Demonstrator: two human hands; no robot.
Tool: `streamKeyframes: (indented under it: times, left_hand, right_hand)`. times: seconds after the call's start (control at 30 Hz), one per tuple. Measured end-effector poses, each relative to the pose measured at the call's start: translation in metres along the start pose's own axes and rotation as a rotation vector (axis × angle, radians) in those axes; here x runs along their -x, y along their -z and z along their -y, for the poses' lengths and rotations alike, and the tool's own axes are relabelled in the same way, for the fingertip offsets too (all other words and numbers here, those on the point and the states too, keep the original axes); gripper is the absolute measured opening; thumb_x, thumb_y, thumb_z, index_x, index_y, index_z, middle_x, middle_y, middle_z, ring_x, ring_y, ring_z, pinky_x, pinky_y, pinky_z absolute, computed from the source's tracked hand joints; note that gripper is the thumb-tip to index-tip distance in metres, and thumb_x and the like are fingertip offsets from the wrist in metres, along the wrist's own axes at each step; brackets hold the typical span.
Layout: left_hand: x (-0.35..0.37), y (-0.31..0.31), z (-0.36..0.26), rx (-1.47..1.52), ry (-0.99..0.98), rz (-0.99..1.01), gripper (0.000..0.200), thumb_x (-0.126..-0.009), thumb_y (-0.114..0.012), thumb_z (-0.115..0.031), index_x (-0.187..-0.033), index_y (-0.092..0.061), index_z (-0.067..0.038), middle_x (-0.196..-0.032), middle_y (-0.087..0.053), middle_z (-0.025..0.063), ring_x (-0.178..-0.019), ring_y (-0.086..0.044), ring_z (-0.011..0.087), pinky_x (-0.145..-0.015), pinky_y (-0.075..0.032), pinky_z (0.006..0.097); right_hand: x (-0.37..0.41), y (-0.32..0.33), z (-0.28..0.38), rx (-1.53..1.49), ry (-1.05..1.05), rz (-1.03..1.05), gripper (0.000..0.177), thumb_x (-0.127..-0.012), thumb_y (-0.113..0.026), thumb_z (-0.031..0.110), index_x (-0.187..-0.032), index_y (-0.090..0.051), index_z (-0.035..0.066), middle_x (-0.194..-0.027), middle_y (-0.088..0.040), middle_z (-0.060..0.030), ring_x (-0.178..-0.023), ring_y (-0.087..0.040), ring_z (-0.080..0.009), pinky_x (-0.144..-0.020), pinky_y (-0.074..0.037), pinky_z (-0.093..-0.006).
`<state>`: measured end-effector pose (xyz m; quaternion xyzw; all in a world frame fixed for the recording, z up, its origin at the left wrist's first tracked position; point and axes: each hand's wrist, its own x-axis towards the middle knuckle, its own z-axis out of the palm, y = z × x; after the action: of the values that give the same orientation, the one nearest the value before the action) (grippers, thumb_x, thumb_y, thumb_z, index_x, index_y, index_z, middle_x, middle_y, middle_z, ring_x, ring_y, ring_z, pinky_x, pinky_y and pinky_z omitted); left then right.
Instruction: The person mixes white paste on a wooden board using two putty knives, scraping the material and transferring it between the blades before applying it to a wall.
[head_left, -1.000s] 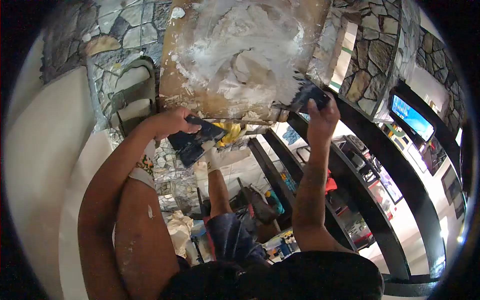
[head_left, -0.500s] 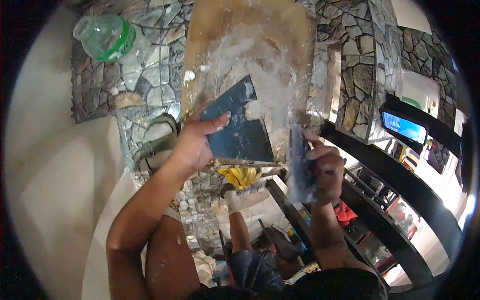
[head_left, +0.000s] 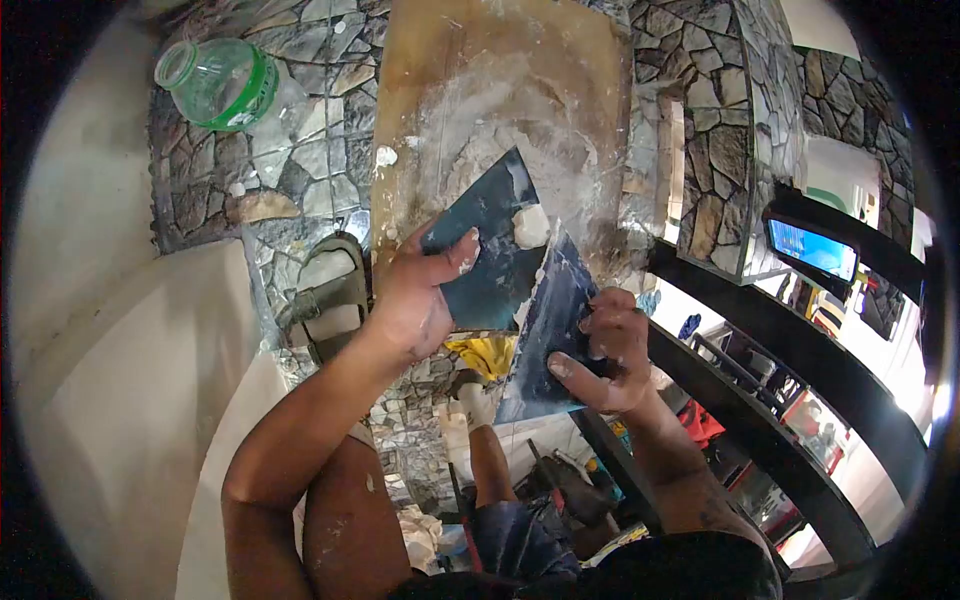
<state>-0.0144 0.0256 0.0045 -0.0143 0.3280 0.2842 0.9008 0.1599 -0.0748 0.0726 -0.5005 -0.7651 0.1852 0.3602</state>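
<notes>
My left hand [head_left: 415, 295] grips a dark flat plate [head_left: 490, 270], thumb on its upper face, with a lump of pale paste [head_left: 531, 226] near its right edge. My right hand [head_left: 612, 352] holds a second dark plate [head_left: 548, 335], smeared with white, its thumb on the face. The second plate's left edge meets or overlaps the right side of the first. Both are above the near end of a tan board [head_left: 420, 110] coated with whitish residue. White smears mark my fingers.
A clear bottle with a green band [head_left: 225, 85] lies at the upper left on stone-patterned tiles [head_left: 285, 150]. A sandal [head_left: 335, 290] sits left of the board. Below are a yellow cloth [head_left: 485, 356] and dark beams [head_left: 780, 350]; a lit screen [head_left: 812, 248] is at right.
The right plate has moved left and turned its face into view, now against the left plate's edge. My left hand and its plate have shifted slightly right.
</notes>
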Motion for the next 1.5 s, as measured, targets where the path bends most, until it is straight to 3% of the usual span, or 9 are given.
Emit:
streamKeyframes:
  times: [0.17,0.27,0.57,0.63,0.73,0.9,1.03,1.37,1.5]
  left_hand:
    - [0.007,0.0,-0.005,-0.127,-0.06,0.029,0.045,-0.077,-0.058,-0.004,-0.12,-0.044,0.0,-0.109,-0.058,0.0109,-0.096,-0.058,0.0227,-0.087,-0.047,0.0381]
    - [0.009,-0.005,-0.003,-0.089,-0.094,0.013,0.029,-0.08,-0.058,-0.003,-0.108,-0.052,0.002,-0.096,-0.061,0.0075,-0.086,-0.06,0.0168,-0.08,-0.048,0.0332]
    - [0.023,-0.016,-0.008,-0.167,-0.133,-0.01,0.029,-0.076,-0.064,-0.006,-0.103,-0.055,0.0,-0.083,-0.059,0.0021,-0.072,-0.054,0.0098,-0.066,-0.044,0.0246]
    - [0.015,-0.009,-0.017,-0.425,-0.181,-0.029,0.03,-0.075,-0.066,-0.007,-0.102,-0.055,0.0,-0.084,-0.059,0.0024,-0.073,-0.055,0.0103,-0.067,-0.045,0.0253]
    - [0.009,0.003,-0.033,-0.637,-0.132,-0.068,0.033,-0.073,-0.068,-0.009,-0.103,-0.055,-0.001,-0.085,-0.059,0.0032,-0.075,-0.055,0.0107,-0.069,-0.045,0.0263]
    - [0.002,0.033,-0.034,-0.959,0.008,-0.038,0.045,-0.07,-0.071,-0.019,-0.109,-0.054,-0.003,-0.096,-0.058,0.0056,-0.091,-0.053,0.0167,-0.082,-0.04,0.0287]
    - [-0.001,0.025,-0.032,-1.13,-0.001,0.07,0.046,-0.071,-0.07,-0.018,-0.111,-0.053,-0.002,-0.103,-0.054,0.0073,-0.097,-0.049,0.0193,-0.087,-0.037,0.0292]
    - [0.01,0.016,-0.031,-0.677,-0.018,-0.037,0.052,-0.071,-0.072,-0.014,-0.116,-0.048,-0.001,-0.098,-0.056,0.0052,-0.091,-0.052,0.0172,-0.083,-0.04,0.0292]
    - [0.01,0.019,-0.035,-0.558,-0.041,-0.012,0.027,-0.074,-0.068,-0.008,-0.097,-0.055,-0.002,-0.081,-0.057,0.0018,-0.074,-0.053,0.0102,-0.068,-0.043,0.0253]
  right_hand:
    - [-0.005,-0.001,-0.005,0.114,0.015,0.026,0.034,-0.058,-0.073,0.001,-0.086,-0.055,0.01,-0.085,-0.04,-0.0091,-0.075,-0.043,-0.0245,-0.071,-0.041,-0.0426]
    - [0.0,-0.003,-0.015,0.104,-0.049,0.001,0.035,-0.06,-0.073,0.0,-0.088,-0.064,0.02,-0.079,-0.04,-0.0042,-0.075,-0.044,-0.0238,-0.064,-0.038,-0.0382]
    - [0.027,-0.006,-0.078,0.298,-0.408,-0.085,0.034,-0.066,-0.067,0.004,-0.099,-0.056,0.005,-0.083,-0.045,-0.0098,-0.078,-0.046,-0.0255,-0.07,-0.039,-0.0349]
    - [0.029,0.0,-0.092,0.362,-0.452,-0.202,0.028,-0.072,-0.064,0.005,-0.098,-0.053,0.001,-0.084,-0.047,-0.0108,-0.078,-0.048,-0.0251,-0.069,-0.04,-0.0343]
    - [0.007,0.024,-0.078,-0.051,-0.836,-0.405,0.017,-0.084,-0.053,0.01,-0.097,-0.052,-0.001,-0.088,-0.052,-0.0089,-0.076,-0.051,-0.0152,-0.071,-0.042,-0.0279]
    - [0.001,0.043,-0.119,0.04,-0.512,0.018,0.02,-0.084,-0.046,0.006,-0.099,-0.051,-0.007,-0.089,-0.051,-0.0091,-0.081,-0.049,-0.0125,-0.073,-0.04,-0.0244]
    - [-0.04,0.009,-0.101,-0.479,-0.848,-0.048,0.023,-0.08,-0.049,0.005,-0.098,-0.051,-0.009,-0.09,-0.049,-0.0086,-0.08,-0.047,-0.0118,-0.073,-0.041,-0.0245]
    - [-0.057,-0.013,-0.073,-0.777,-0.858,-0.312,0.02,-0.084,-0.051,0.006,-0.099,-0.055,-0.007,-0.089,-0.055,-0.0078,-0.075,-0.054,-0.011,-0.067,-0.045,-0.0233]
    - [-0.044,-0.005,-0.086,-0.499,-0.777,-0.239,0.013,-0.085,-0.055,0.006,-0.096,-0.057,0.0,-0.082,-0.061,-0.0042,-0.068,-0.057,-0.0098,-0.063,-0.048,-0.0235]
